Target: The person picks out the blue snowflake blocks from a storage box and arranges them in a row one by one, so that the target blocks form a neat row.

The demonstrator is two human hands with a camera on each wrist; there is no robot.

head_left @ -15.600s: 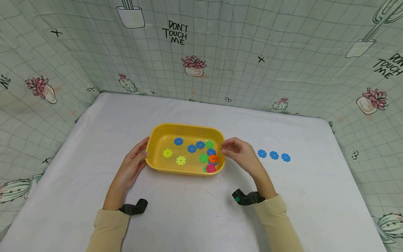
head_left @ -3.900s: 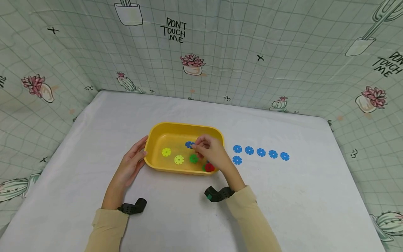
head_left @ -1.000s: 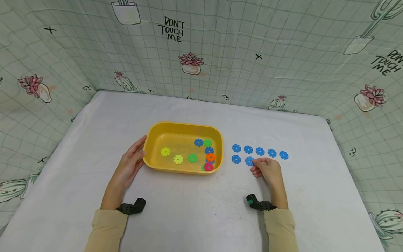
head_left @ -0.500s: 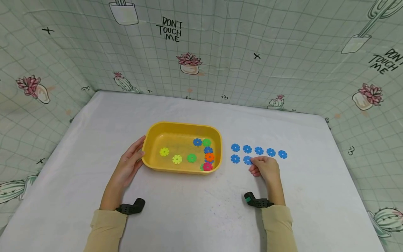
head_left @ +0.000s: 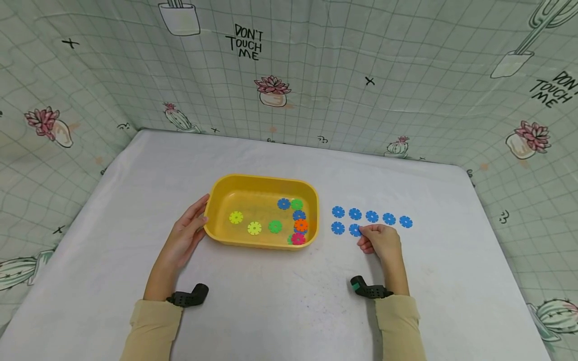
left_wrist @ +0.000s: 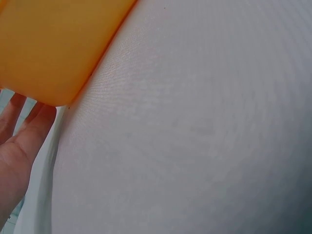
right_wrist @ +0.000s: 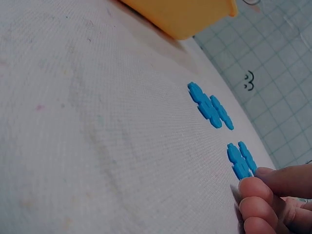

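Note:
In the head view my left hand (head_left: 186, 234) rests against the left end of a yellow plastic tray (head_left: 253, 183), thumb near the rim and fingers fairly straight along the side. Flower-shaped plastic discs lie inside it: yellow, green, blue, an orange disc (head_left: 300, 225) and a pink disc (head_left: 298, 238). On the tablecloth to the right, blue discs form two rows. The back row holds several, such as the blue disc (head_left: 372, 216). The front row has two; my right hand (head_left: 383, 243), fingers curled, pinches the right edge of the second blue disc (head_left: 354, 230), partly hiding it.
A white cloth (head_left: 289, 311) covers the table, with small specks in front of the tray. A grid-patterned curtain (head_left: 325, 60) with printed plants rises behind and at both sides. Each wrist wears a black camera mount, such as the right mount (head_left: 370, 289).
Since the 3.9 s frame my right hand has moved from the tray to the front row with a blue disc. Blue discs on the cloth have increased since the first frame. My left hand stays put.

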